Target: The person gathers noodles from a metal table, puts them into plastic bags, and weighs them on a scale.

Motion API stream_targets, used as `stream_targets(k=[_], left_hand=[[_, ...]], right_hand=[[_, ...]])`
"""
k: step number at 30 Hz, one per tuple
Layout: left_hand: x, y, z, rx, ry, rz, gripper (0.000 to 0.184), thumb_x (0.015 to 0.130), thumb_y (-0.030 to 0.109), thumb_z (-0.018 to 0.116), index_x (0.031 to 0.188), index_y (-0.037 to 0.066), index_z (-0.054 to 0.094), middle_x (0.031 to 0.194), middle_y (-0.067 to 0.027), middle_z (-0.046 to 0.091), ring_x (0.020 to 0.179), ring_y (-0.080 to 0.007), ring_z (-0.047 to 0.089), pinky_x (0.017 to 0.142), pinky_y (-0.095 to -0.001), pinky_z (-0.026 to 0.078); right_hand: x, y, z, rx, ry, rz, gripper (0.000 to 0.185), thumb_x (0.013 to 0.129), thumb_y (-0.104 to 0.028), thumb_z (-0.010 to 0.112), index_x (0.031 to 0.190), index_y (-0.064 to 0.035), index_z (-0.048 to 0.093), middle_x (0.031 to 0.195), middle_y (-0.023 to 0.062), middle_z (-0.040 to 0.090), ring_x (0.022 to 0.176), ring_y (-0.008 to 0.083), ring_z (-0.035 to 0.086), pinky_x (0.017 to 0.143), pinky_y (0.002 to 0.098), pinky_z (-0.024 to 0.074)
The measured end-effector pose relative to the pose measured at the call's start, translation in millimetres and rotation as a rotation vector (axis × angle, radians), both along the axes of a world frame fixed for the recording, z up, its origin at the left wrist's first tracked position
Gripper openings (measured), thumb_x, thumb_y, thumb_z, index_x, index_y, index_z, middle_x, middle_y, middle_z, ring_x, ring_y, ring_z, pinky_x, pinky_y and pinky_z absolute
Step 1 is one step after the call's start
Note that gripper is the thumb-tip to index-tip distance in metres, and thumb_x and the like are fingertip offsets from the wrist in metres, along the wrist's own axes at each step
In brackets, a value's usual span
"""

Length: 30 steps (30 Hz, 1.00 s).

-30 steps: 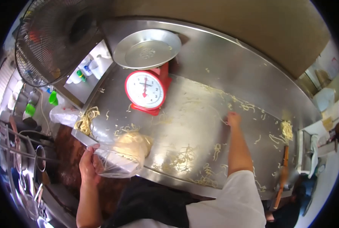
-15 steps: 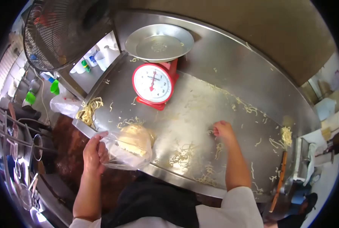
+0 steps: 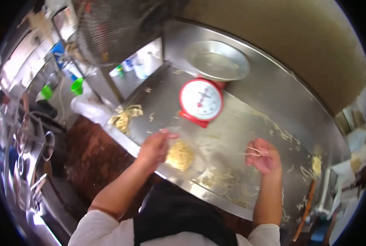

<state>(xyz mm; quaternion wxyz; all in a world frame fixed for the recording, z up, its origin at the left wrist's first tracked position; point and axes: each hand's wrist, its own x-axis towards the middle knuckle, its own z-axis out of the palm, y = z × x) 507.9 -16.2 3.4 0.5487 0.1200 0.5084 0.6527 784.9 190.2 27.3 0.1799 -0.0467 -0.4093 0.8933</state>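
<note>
My left hand is closed on the gathered edge of a clear plastic bag, over the table's front edge. A bundle of pale yellow noodles shows in the bag, a little blurred. On the right, my right hand is raised above the metal table, its fingers curled around a few thin noodle strands. Loose noodles lie scattered on the metal between and below my hands.
A red dial scale with a round metal pan stands at the back. More noodles lie at the left corner, and a small clump at the right. A wooden stick lies along the right edge. A fan stands back left.
My left hand has moved right and inward with the bag of noodles. My right hand has turned and now shows noodle strands in its fingers. The head view has shifted.
</note>
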Motion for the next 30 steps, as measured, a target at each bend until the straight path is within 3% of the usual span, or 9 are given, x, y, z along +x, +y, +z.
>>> stream_targets(k=[5,7,10,16,19,22,23,25,30], left_hand=[[-2,9,-3,0.123,0.122,-0.049,0.035,0.094,0.033,0.046,0.108,0.004,0.059,0.051,0.0051,0.033,0.038,-0.0053,0.027,0.036,-0.0217,0.021],[-3,9,-4,0.093,0.139,0.002,0.033,0.094,0.031,0.047,0.110,0.004,0.058,0.051,0.0052,0.033,0.039,-0.0050,0.026,0.036,-0.0216,0.021],[-10,6,-24,0.269,0.616,0.042,0.030,0.093,0.028,0.048,0.109,0.004,0.059,0.051,0.0060,0.033,0.040,-0.0043,0.026,0.037,-0.0215,0.020],[-26,3,-18,0.237,0.483,0.086,0.028,0.093,0.028,0.049,0.104,0.004,0.059,0.050,0.0064,0.031,0.040,-0.0040,0.025,0.037,-0.0215,0.019],[-27,0,-14,0.201,0.344,0.062,0.028,0.091,0.028,0.052,0.105,0.004,0.059,0.052,0.0061,0.037,0.040,-0.0036,0.026,0.037,-0.0207,0.019],[-31,-14,-6,0.117,0.308,-0.151,0.034,0.088,0.028,0.058,0.110,0.002,0.058,0.062,0.0025,0.050,0.046,-0.0035,0.037,0.041,-0.0187,0.029],[-39,-21,-31,0.160,0.646,-0.324,0.042,0.084,0.030,0.063,0.118,0.006,0.056,0.075,-0.0043,0.059,0.058,-0.0112,0.052,0.054,-0.0233,0.043],[-39,-45,6,-0.081,1.423,-0.627,0.044,0.083,0.032,0.062,0.122,0.012,0.055,0.083,-0.0091,0.063,0.073,-0.0237,0.060,0.070,-0.0324,0.048],[-47,-65,-46,-0.225,1.522,-0.752,0.030,0.084,0.027,0.057,0.111,0.013,0.060,0.090,-0.0132,0.062,0.083,-0.0330,0.059,0.074,-0.0403,0.048]], right_hand=[[-93,-45,26,-0.095,0.170,0.267,0.013,0.077,-0.014,0.061,0.079,-0.0046,0.052,0.075,0.0086,0.051,0.071,0.0229,0.057,0.065,0.0395,0.0541],[-127,-59,0,-0.058,-0.080,0.283,0.010,0.078,-0.012,0.059,0.081,-0.0019,0.057,0.080,0.0129,0.057,0.073,0.0278,0.060,0.067,0.0402,0.0524],[-166,-84,-37,1.898,-0.874,-0.035,0.018,0.078,-0.014,0.056,0.089,-0.0005,0.059,0.091,0.0156,0.061,0.080,0.0299,0.062,0.070,0.0392,0.0500],[-152,-93,26,1.494,-0.785,0.108,0.025,0.075,-0.019,0.061,0.097,-0.0058,0.062,0.102,0.0166,0.061,0.086,0.0336,0.061,0.071,0.0410,0.0481],[-131,-92,21,1.534,-0.735,-0.481,0.041,0.073,-0.025,0.065,0.108,-0.0058,0.058,0.103,0.0149,0.061,0.090,0.0328,0.061,0.075,0.0393,0.0484],[-106,-90,-31,1.465,-1.001,-0.383,0.060,0.072,-0.028,0.069,0.123,-0.0050,0.048,0.102,0.0137,0.061,0.091,0.0300,0.061,0.077,0.0356,0.0487],[-97,-86,-48,1.239,-1.179,-0.092,0.072,0.072,-0.031,0.069,0.131,-0.0029,0.039,0.102,0.0159,0.061,0.089,0.0267,0.062,0.077,0.0327,0.0490],[-73,-87,-103,1.045,-1.144,-0.010,0.061,0.077,-0.020,0.063,0.130,-0.0029,0.038,0.102,0.0161,0.061,0.086,0.0231,0.063,0.074,0.0325,0.0494],[-67,-128,-110,0.363,-0.830,-0.044,0.045,0.082,0.000,0.046,0.127,-0.0049,0.041,0.093,0.0090,0.060,0.077,0.0146,0.060,0.066,0.0283,0.0495]])
